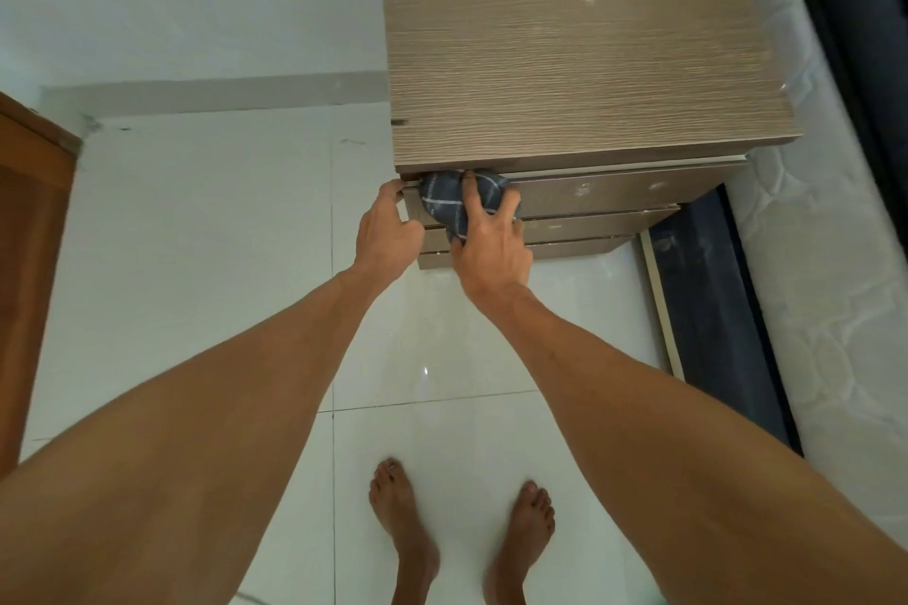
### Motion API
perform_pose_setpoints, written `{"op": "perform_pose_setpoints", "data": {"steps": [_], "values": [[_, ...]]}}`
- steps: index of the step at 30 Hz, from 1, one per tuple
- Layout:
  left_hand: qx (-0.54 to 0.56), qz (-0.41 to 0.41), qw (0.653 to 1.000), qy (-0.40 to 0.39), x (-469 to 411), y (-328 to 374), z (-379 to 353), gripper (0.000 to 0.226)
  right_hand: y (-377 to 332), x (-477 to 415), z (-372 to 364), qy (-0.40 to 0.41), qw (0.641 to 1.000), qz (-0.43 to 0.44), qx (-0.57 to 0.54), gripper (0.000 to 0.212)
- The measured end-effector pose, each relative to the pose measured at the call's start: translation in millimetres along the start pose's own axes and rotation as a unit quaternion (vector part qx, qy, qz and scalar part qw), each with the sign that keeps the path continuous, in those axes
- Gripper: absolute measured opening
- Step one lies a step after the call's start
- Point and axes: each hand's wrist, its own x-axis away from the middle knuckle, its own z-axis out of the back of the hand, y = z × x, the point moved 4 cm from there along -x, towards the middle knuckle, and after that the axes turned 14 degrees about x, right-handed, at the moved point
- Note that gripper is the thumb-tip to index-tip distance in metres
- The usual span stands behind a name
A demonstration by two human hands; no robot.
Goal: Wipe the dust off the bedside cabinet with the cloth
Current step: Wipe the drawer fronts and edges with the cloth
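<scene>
Right hand spread over the cloth, fingers pressing it against the bedside cabinet top drawer front, left hand curled on that drawer's corner; risks missing dust if the cloth bunches.

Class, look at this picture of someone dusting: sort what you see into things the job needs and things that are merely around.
Belongs to the job:
- wood-grain brown bedside cabinet
- dark grey cloth with pale lines
- right hand pressing the cloth
- left hand at the drawer's corner

Merely around:
- white quilted mattress
- brown wooden door
- glossy white floor tiles
</scene>
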Motion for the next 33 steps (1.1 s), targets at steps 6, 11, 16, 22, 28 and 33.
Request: {"op": "perform_pose_setpoints", "data": {"steps": [6,11,16,22,28,33], "values": [[-0.003,0.016,1.000,-0.005,-1.9,-2.1,2.1,0.053,-20.6,11.7,-0.1,-0.023,0.993,0.091,0.072,0.080],[-0.039,0.025,0.999,-0.027,6.9,-8.1,2.2,0.064,9.1,34.7,-10.2,-0.053,0.985,0.137,0.096,0.068],[-0.050,-0.025,0.998,-0.021,7.9,3.0,-0.2,0.065,25.4,31.2,8.7,0.019,0.996,0.085,0.036,0.069],[-0.250,-0.135,0.959,0.018,10.6,8.8,-7.5,0.055,3.3,1.5,16.3,0.014,0.989,0.105,0.105,0.075],[-0.388,-0.136,0.911,0.013,15.0,2.2,-23.9,0.073,49.9,-4.5,21.6,0.006,0.988,0.086,0.129,0.079],[-0.405,-0.106,0.908,0.024,18.7,5.9,-35.7,0.074,118.5,-15.3,32.8,0.006,0.990,0.042,0.135,0.077]]}}
